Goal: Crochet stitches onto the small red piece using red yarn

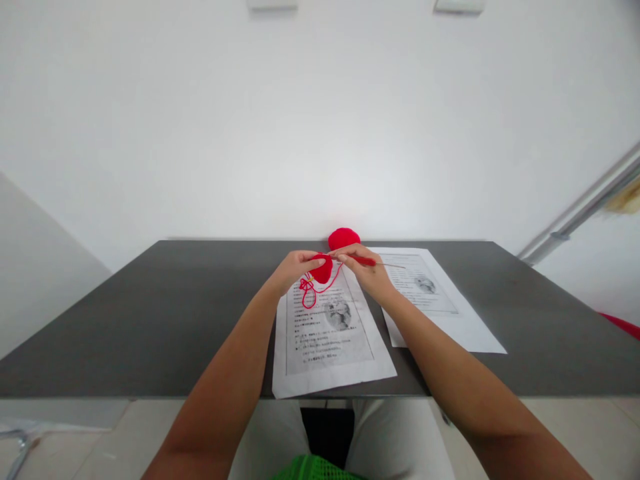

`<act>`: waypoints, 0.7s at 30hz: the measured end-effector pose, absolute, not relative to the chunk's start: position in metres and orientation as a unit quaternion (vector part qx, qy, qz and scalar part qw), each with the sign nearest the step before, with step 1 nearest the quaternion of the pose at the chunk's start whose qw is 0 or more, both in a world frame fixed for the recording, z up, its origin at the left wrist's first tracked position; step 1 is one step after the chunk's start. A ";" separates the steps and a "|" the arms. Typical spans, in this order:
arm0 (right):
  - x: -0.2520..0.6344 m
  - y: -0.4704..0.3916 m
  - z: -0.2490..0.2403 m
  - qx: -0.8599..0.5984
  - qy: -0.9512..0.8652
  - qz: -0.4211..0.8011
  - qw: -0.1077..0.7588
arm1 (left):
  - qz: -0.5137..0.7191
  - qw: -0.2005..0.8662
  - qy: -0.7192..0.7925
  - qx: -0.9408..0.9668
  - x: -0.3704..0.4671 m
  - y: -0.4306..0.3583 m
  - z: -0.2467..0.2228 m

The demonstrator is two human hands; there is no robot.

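Note:
Between the fingers of my left hand [296,268] is a small piece of red crochet [321,269], held above the printed sheet. A loose loop of red yarn [309,297] dangles below it, with a small yellowish bit near the stitches. My right hand [367,270] is closed around a crochet hook with a red grip [365,261]; its thin shaft sticks out to the right. The hook's working tip meets the top edge of the crochet, where my fingers partly hide it. A strand of yarn runs from the piece toward my right fingers.
A ball of red yarn [344,237] sits at the table's back edge against the white wall [320,133]. Under my hands lies a printed sheet [327,370], and another sheet [470,327] is to the right on the dark table [125,320]. A grey pipe [585,217] runs along the right wall.

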State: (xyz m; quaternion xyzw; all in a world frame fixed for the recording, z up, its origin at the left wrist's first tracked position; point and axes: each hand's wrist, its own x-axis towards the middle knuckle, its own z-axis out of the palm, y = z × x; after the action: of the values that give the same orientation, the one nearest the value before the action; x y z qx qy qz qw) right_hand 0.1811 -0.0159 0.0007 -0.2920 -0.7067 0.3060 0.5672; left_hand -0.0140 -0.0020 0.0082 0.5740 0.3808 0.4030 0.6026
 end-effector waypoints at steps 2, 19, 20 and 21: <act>0.181 -0.016 0.001 -0.291 -0.691 0.322 0.579 | 0.436 0.611 0.362 0.553 -0.013 -0.001 0.007; 0.179 -0.016 0.002 -0.273 -0.652 0.392 0.589 | 0.506 0.636 0.324 0.484 -0.006 -0.004 0.011; 0.179 -0.015 0.002 -0.265 -0.646 0.409 0.588 | 0.506 0.635 0.326 0.485 -0.006 -0.004 0.011; 0.179 -0.015 0.001 -0.258 -0.639 0.427 0.586 | 0.505 0.633 0.327 0.486 -0.007 -0.004 0.011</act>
State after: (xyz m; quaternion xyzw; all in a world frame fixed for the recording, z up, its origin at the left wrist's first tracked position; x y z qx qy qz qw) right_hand 0.1795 -0.0149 0.0009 -0.2579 -0.6385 0.4275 0.5857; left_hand -0.0065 -0.0039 0.0113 0.4863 0.3273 0.5052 0.6334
